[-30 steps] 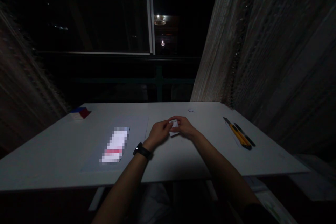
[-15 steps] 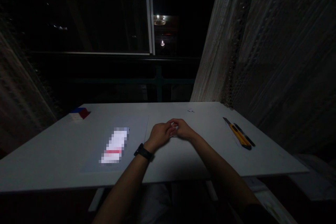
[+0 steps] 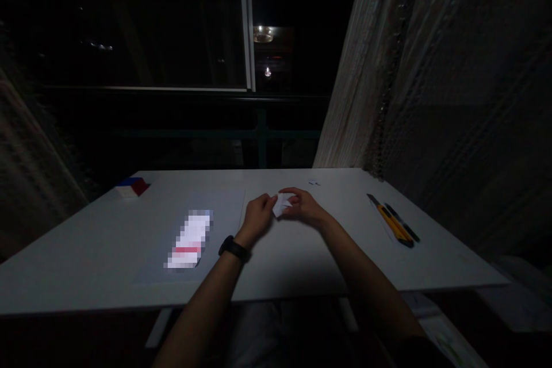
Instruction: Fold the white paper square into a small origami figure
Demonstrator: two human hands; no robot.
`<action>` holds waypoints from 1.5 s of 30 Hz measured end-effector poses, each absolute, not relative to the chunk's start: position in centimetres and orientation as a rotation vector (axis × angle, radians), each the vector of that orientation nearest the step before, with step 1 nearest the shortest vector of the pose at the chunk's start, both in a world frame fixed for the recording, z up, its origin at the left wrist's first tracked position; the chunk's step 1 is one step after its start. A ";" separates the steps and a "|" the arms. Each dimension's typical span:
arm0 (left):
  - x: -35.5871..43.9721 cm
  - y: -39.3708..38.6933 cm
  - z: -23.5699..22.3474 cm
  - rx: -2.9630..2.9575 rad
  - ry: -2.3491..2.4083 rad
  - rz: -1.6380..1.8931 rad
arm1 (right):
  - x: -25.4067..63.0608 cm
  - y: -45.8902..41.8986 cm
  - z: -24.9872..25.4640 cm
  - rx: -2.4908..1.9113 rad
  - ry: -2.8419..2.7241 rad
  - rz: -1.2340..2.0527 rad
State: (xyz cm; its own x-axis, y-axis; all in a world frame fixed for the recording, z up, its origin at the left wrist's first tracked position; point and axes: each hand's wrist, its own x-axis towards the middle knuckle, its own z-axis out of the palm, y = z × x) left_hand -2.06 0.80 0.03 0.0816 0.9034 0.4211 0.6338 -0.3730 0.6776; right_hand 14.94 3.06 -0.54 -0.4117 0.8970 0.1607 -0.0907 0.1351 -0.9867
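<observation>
My left hand [image 3: 257, 218] and my right hand [image 3: 305, 207] meet over the middle of a white table [image 3: 107, 241]. Between them they pinch a small folded piece of white paper [image 3: 280, 204], held just above the tabletop. The fingers of both hands are closed on the paper's edges. A dark watch [image 3: 233, 248] sits on my left wrist. The light is dim, so the paper's folds are hard to make out.
A larger sheet [image 3: 219, 207] lies left of my hands with a blurred white and red item [image 3: 190, 240] on it. A yellow utility knife [image 3: 391, 221] and a dark pen [image 3: 402, 221] lie at the right. A red and blue block [image 3: 131, 186] sits far left. A curtain [image 3: 431, 80] hangs right.
The hands pressed close together over the paper half a second ago. Now they have drawn slightly apart and the white paper shows between them, tilted up.
</observation>
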 end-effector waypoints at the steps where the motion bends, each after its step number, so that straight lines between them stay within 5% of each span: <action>1: -2.1 0.9 0.0 2.013 1.510 1.214 | 14.9 3.1 -0.6 -0.821 -1.482 1.425; 28: -2.1 1.8 -0.9 1.474 1.361 1.393 | 13.5 2.9 -0.7 -0.892 -1.474 1.102; 45: -1.6 1.1 -0.1 1.275 1.061 1.444 | 13.7 2.8 -0.5 -0.987 -1.316 1.277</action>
